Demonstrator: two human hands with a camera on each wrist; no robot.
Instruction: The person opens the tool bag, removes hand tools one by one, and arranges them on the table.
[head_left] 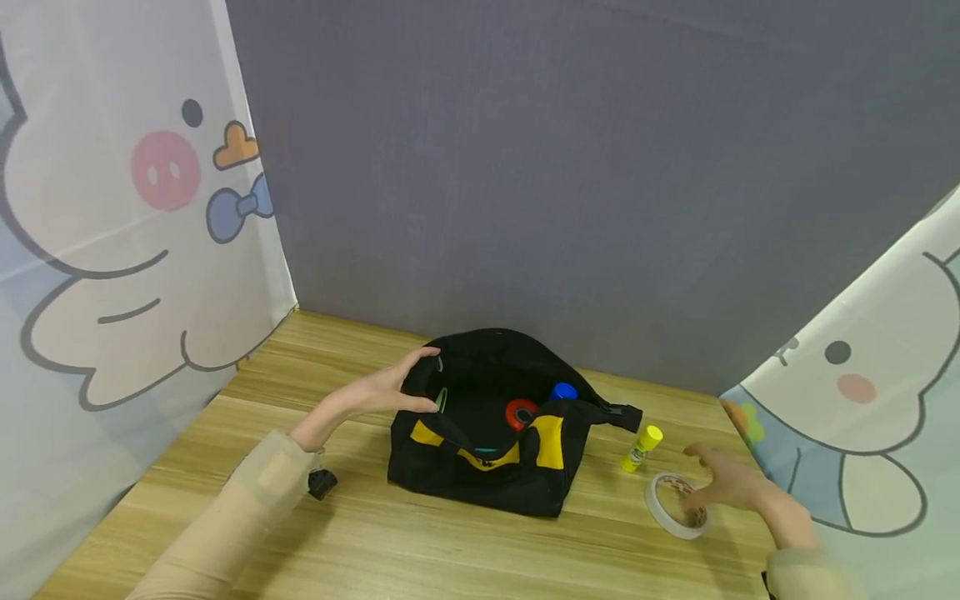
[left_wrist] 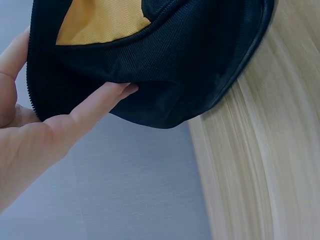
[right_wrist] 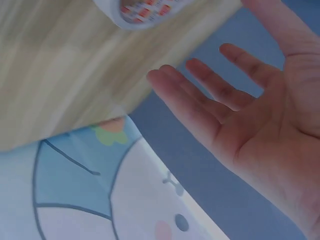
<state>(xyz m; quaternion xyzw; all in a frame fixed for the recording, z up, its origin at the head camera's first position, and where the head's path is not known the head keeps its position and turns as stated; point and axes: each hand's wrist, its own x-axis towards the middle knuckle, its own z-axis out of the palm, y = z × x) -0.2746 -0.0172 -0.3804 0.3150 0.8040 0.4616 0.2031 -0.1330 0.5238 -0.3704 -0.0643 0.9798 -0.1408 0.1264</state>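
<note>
Centrally, the bag (head_left: pixel 472 483) – black with yellow panels – sits open on the table (head_left: pixel 337 550). The left hand (head_left: pixel 382 390) grips the bag at its left rim with thumb and fingers. Inside the bag, a red ring (head_left: pixel 512 408) lies toward the right; a blue cap (head_left: pixel 564 391) shows at the bag's right rim. The tape (head_left: pixel 655 502) lies flat to the right of the bag. Over the tape, the right hand (head_left: pixel 727 479) hangs with fingers spread – nothing held. Both hands are well apart. Between bag and tape is the yellow glue stick (head_left: pixel 641 450). Behind the bag hangs a grey backdrop (head_left: pixel 525 192); printed curtains (head_left: pixel 67 208) flank the bag on both sides.
</note>
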